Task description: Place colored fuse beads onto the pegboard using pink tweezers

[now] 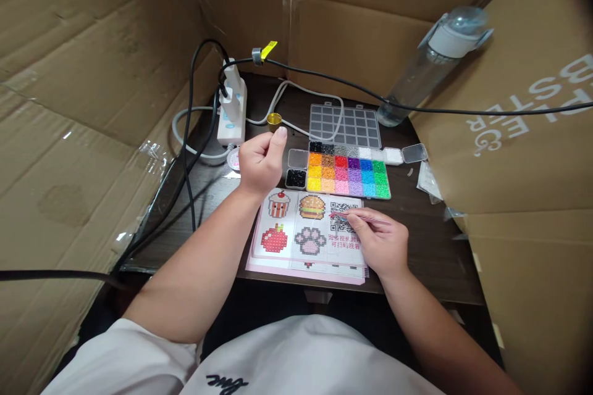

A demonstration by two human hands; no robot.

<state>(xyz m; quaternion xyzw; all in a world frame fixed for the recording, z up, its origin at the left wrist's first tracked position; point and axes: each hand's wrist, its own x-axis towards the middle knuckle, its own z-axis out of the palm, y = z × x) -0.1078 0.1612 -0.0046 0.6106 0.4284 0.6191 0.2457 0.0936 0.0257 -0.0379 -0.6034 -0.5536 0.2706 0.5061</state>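
My left hand (262, 160) is raised over the table in a fist, thumb on top. Whatever it may hold is hidden. Just beyond the thumb shows a small gold cup (274, 120); I cannot tell whether the hand touches it. My right hand (383, 241) is closed around pink tweezers (370, 217), their tips pointing left over the QR code. Beneath lies a pattern sheet (290, 265) with pixel pictures of a cupcake, burger, red fruit and paw, apparently under a clear board. Behind it is a divided bead box (348, 174) filled with many colours.
A small box of black beads (296, 179) and one of white beads (393, 156) flank the bead box. Its clear lid (345, 126) lies behind. A power strip (231, 111) with cables stands left, a water bottle (428, 68) back right. Cardboard walls (343, 37) surround the table.
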